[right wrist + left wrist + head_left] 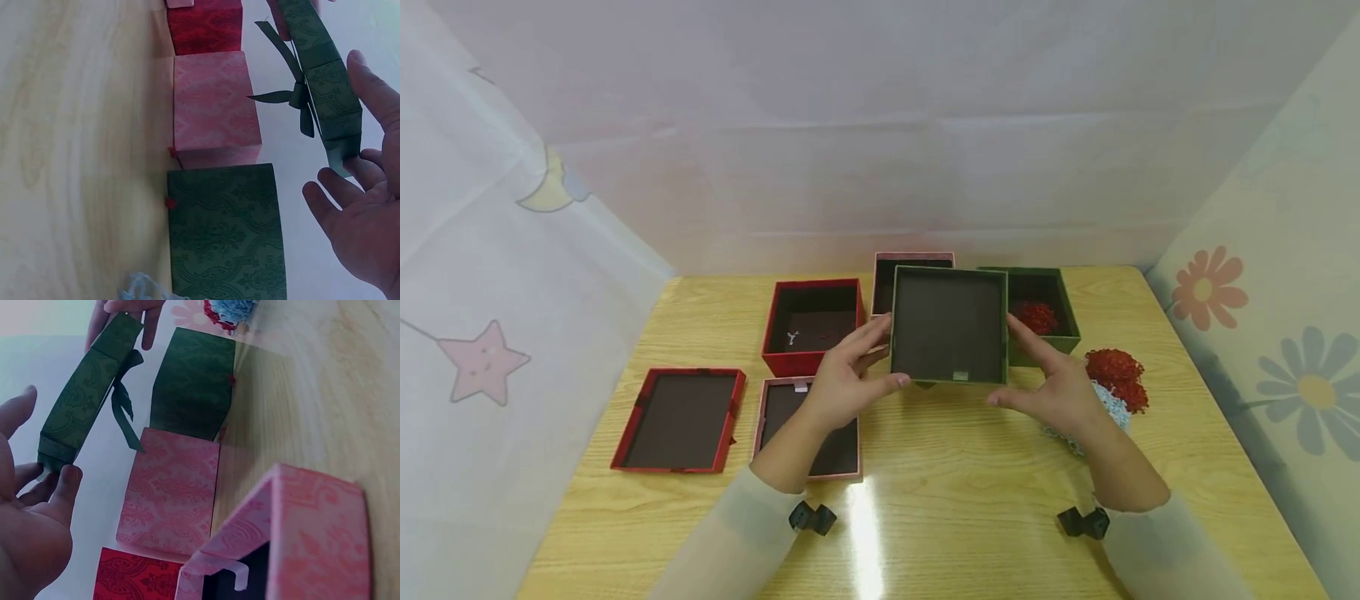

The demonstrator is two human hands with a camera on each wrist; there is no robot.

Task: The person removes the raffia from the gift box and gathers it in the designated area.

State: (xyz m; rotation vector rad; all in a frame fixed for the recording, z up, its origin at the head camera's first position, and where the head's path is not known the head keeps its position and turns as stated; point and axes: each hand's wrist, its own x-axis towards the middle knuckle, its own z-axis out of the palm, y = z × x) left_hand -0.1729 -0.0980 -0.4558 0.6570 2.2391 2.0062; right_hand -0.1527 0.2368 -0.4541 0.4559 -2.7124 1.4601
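Note:
Both hands hold a green patterned box lid (949, 325) up above the table, its dark inside facing the head camera. My left hand (842, 385) grips the lid's left side between thumb and fingers. At the opposite side my right hand (1062, 390) grips it the same way. A dark green ribbon bow (300, 97) hangs from the lid's outer face in the right wrist view. Behind the lid stand an open green box (1066, 341) with red shredded paper (1037, 318) inside and an open pink box (882, 287), partly hidden by the lid.
To the left is an open red box (797, 363) with small scraps inside. A pink lid (846, 476) and a red lid (677, 421) lie inside-up on the wooden table (955, 517). Red shreds (1116, 373) and pale blue shreds (1114, 407) are heaped beyond my right hand.

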